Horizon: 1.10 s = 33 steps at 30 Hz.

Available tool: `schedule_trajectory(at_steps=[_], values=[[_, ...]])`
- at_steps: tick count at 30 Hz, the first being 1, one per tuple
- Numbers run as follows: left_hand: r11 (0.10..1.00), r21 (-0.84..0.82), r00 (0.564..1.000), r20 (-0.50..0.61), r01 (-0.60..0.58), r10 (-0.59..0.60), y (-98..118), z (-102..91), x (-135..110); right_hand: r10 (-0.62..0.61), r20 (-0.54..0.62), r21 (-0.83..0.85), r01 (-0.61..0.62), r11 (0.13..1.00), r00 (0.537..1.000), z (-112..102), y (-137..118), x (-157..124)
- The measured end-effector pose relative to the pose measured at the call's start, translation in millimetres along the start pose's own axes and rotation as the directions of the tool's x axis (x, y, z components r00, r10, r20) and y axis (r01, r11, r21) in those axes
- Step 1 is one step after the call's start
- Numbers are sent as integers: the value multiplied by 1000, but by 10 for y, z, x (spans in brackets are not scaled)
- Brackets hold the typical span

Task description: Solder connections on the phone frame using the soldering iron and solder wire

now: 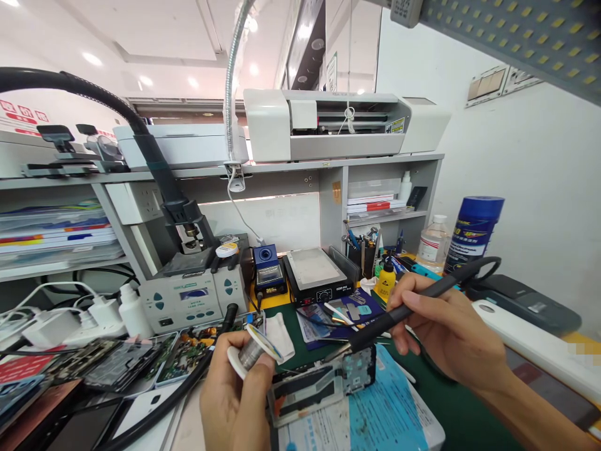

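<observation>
My left hand point(235, 391) is closed around a small spool of solder wire point(251, 352), held up over the bench. My right hand point(446, 332) grips a black soldering iron point(399, 313) like a pen, its cable looping off to the right. The iron's tip point(328, 358) comes down to the top edge of an opened phone frame point(323, 385), which lies on a blue sheet point(385, 413) between my hands.
A grey soldering station point(192, 297), a small blue unit point(267, 272) and a black heating plate point(317, 275) stand behind. Circuit boards and phone parts point(117, 366) lie at the left. A blue can point(472, 233), a clear bottle point(432, 241) and a tool cup point(366, 250) stand right.
</observation>
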<state>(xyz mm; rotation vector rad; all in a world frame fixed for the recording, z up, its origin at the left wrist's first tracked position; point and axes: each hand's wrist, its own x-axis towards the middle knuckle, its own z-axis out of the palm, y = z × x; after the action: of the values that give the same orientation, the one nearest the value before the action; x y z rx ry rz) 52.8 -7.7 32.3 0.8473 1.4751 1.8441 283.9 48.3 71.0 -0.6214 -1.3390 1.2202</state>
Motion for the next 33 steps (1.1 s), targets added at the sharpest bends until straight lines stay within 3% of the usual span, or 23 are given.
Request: schedule_trajectory(at_steps=[3,11,16,23,28,33], values=[[999,28,1000,-2,-30,30,-7,-6,8,0,6,-5,0,1000,1000,-3,5,-2],[1000,-5,999,35,27,-26,-47,-30,17,39,-5,67,-38,997,999,-1,-42,15],[1000,12,1000,23,-6,6,-38,-27,21,169,-68,124,-160,979,983,-20,-115,72],[999,39,999,11,31,-32,-29,-28,19,383,-30,273,-361,892,923,-70,-121,120],[999,41,1000,7,-26,26,-20,-13,14,339,-26,229,-325,918,940,-7,-113,61],[998,-17,998,1,58,-58,66,34,-44,144,-92,111,-134,985,985,89,-62,-12]])
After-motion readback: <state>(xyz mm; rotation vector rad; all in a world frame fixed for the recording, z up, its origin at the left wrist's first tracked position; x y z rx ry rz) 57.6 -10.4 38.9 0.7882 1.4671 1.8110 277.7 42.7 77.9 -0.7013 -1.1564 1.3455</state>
